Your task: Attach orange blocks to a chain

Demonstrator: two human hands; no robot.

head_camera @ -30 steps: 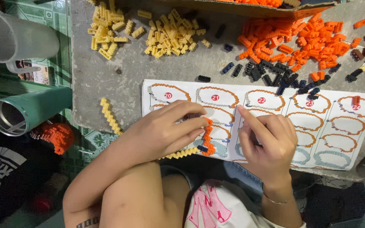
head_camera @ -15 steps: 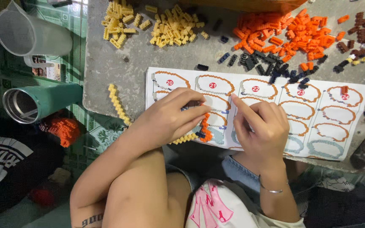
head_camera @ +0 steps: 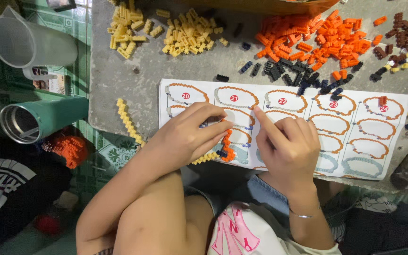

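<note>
The left hand (head_camera: 185,137) rests on the instruction sheet (head_camera: 355,118), fingers closed around a curved orange-and-yellow brick strip (head_camera: 226,146) at the sheet's 7 o'clock corner. The right hand (head_camera: 289,146) lies just beside it at 3 o'clock, index finger extended onto the sheet, other fingers curled, holding nothing visible. Orange bricks (head_camera: 322,38) lie at 12 o'clock on the counter (head_camera: 119,75).
</note>
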